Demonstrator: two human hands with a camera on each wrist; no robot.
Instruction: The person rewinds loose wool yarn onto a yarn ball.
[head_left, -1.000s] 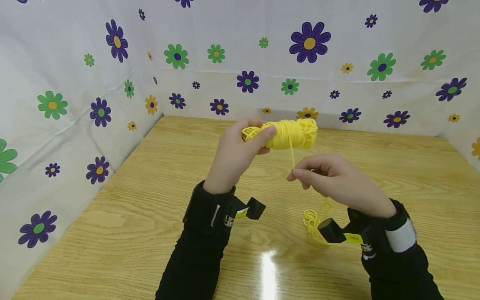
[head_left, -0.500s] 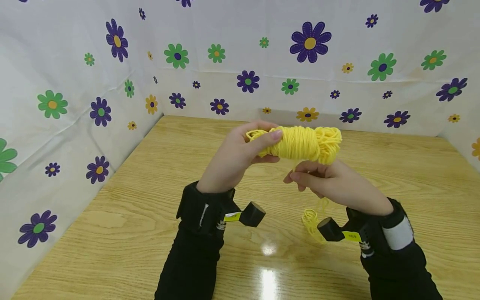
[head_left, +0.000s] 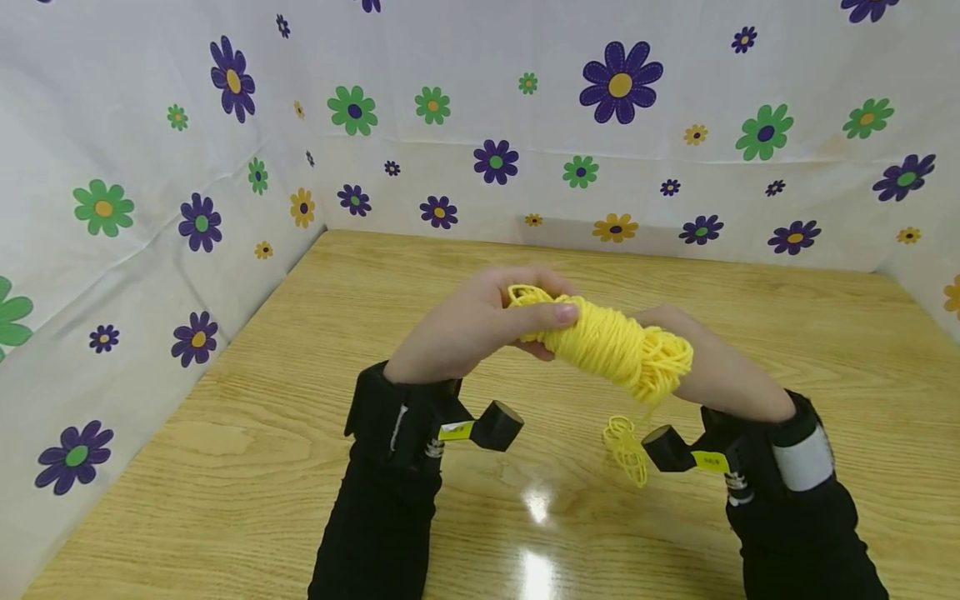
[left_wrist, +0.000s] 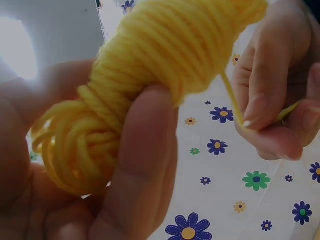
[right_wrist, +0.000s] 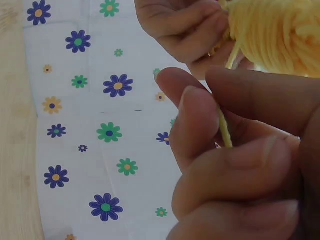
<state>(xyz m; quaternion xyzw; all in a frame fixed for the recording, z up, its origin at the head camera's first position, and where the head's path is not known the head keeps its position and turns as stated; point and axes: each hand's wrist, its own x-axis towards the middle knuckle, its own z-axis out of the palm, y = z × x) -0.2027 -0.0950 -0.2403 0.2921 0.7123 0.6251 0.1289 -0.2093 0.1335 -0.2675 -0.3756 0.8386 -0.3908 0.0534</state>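
A bundle of yellow yarn (head_left: 611,342), wound round its middle with looped ends, is held up over the table, its right end tilted down. My left hand (head_left: 487,325) grips its left end, thumb on the near side and fingers behind. Behind the bundle in the head view, my right hand (head_left: 697,358) is partly hidden. The right wrist view shows the right fingers pinching a single yarn strand (right_wrist: 225,129) between thumb and fingertips. In the left wrist view that strand runs from the bundle's wraps down to the right hand (left_wrist: 280,85).
A loose tangle of yellow yarn (head_left: 626,450) lies on the wooden table (head_left: 225,450), below the right hand. A white cloth with printed flowers (head_left: 420,75) hangs behind the table and along its left side. Camera mounts sit on both wrists.
The left hand has turned the yarn bundle, swinging its right end toward me and down, and it now covers most of the right hand's fingers. The right hand has stayed nearly in place.
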